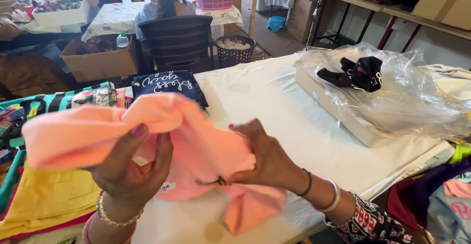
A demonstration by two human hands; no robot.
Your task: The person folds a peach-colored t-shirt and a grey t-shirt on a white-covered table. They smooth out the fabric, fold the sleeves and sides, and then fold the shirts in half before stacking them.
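Note:
A peach-pink garment (78,133) is lifted above a white-covered table (274,106). My left hand (130,168) grips its middle from below, thumb on top of the cloth. My right hand (265,158) pinches the garment's bunched right part, and a lower flap hangs down under it. A small black tag or string shows between the two hands. A folded navy garment (169,84) with white lettering lies on the table just behind the pink one.
A yellow cloth (44,195) and striped clothes (59,102) lie at the left. A flat white box (338,111) under clear plastic carries a black garment (355,73) at the right. More clothes (441,195) pile at the lower right. A person sits on a dark chair (176,40) behind.

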